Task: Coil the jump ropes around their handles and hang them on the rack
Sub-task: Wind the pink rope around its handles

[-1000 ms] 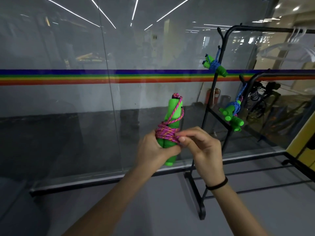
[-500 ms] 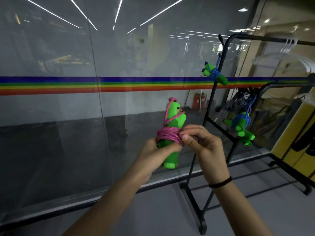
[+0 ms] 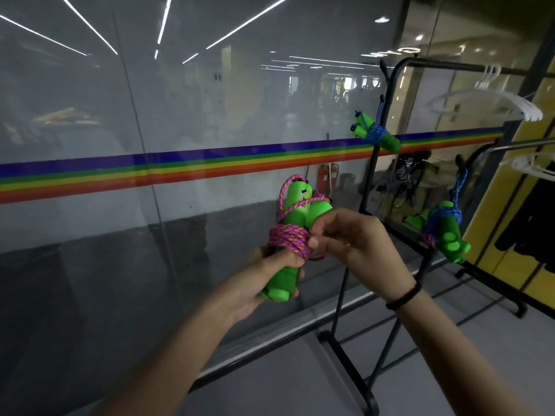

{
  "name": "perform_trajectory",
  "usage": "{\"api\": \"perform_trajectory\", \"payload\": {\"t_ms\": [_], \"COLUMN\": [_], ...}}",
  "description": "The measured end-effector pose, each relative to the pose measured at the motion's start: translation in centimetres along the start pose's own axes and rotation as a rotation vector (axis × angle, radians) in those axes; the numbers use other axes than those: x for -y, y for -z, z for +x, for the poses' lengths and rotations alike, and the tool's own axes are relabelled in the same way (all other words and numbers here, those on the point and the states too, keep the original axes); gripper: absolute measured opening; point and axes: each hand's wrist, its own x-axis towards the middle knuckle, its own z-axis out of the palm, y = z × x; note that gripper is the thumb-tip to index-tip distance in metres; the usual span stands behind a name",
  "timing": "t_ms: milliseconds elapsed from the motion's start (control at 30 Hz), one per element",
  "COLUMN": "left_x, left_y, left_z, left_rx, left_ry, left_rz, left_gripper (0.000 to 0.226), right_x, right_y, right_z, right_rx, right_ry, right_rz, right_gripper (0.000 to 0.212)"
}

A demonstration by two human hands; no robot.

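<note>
The left hand (image 3: pixel 264 274) wraps its fingers around two green handles (image 3: pixel 288 253), just below the pink rope coil (image 3: pixel 288 240). The right hand (image 3: pixel 357 241) pinches that coil's side. The black rack (image 3: pixel 369 175) stands beyond the right fingertips.

A glass wall (image 3: pixel 180 145) fills most of the view, crossed by a horizontal rainbow stripe (image 3: pixel 150 172) and mirroring long white ceiling lights (image 3: pixel 249 21) along its upper part. Behind the glass, low down, stands a red fire extinguisher (image 3: pixel 326 177) with a grey canister just beside it, and farther right lies a dark tangle too blurred to identify. At the right edge, white clothes hangers (image 3: pixel 495 100) hang on a bar, dark garments (image 3: pixel 534 223) hang before a yellow panel (image 3: pixel 507 187), and grey floor (image 3: pixel 270 382) spreads below.
</note>
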Motion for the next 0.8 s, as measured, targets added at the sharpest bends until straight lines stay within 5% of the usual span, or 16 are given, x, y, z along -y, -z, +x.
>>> {"api": "perform_trajectory", "payload": {"t_ms": [167,333,600,800], "left_x": [0.8,2.4,4.3,3.2], "left_y": [1.8,3.0,4.1,3.2], "left_z": [1.7,3.9,8.9,14.6], "left_rx": [0.053,0.051,0.015,-0.057], "left_ry": [0.014,0.029,0.194,0.2], "left_rz": [0.075,0.152,0.227,0.171], "left_gripper": [0.046,0.044,0.039,0.029], "right_x": [-1.0,-3.1,-8.6,-13.5], "right_y": [-0.3,-0.6,0.6,1.1], "right_z": [1.0,1.4,4.8,9.8], "right_rx": [0.096,0.163,0.372,0.096], "right_ry": [-0.072,0.046,0.165,0.155], "right_rz": [-0.196,-0.522,-0.587,-0.679], "right_gripper": [0.011,0.026,0.018,0.02]}}
